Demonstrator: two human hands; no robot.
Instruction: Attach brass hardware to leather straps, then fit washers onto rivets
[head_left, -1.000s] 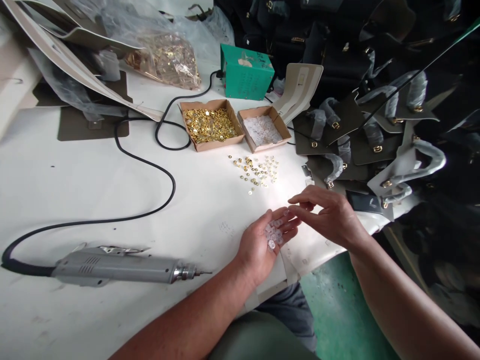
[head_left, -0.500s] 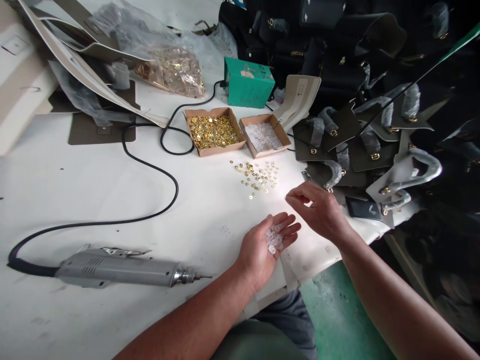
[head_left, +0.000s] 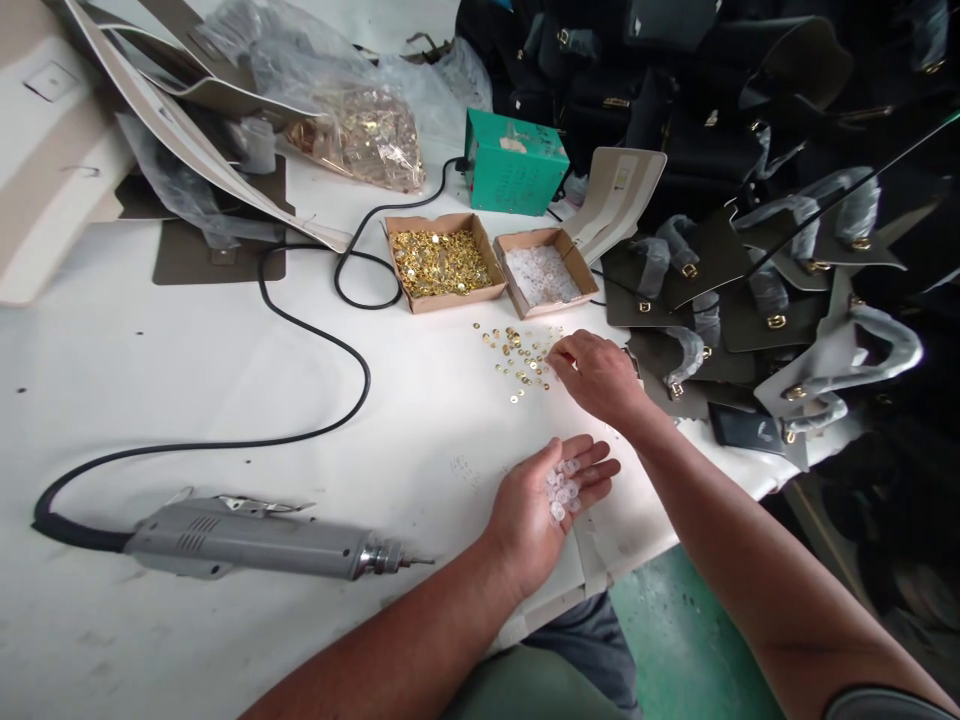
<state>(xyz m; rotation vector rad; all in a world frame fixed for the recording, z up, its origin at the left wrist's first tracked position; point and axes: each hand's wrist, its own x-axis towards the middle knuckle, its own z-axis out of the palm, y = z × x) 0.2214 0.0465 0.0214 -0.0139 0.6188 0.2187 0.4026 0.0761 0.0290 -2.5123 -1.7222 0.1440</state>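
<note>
My left hand (head_left: 536,515) is palm up near the table's front edge, its fingers stretched out, cupping several small clear plastic washers (head_left: 562,492). Beyond it, my right hand (head_left: 598,372) reaches over the white tabletop with thumb and forefinger pinched together. Those fingertips are at the right side of a scatter of small gold metal pieces (head_left: 517,350), some with clear washers on or beside them. Whatever the pinch holds is too small to make out.
Behind the scatter stand a cardboard box of gold pieces (head_left: 499,292) and one of clear washers (head_left: 561,308). A green power unit (head_left: 517,165) is farther back. An electric screwdriver (head_left: 255,540) lies left with its black cable. Bag flaps with wrapped handles (head_left: 682,355) crowd the right.
My right hand has moved forward and left, up to the scattered gold pieces. My left hand still holds the clear washers. The whole view has shifted slightly.
</note>
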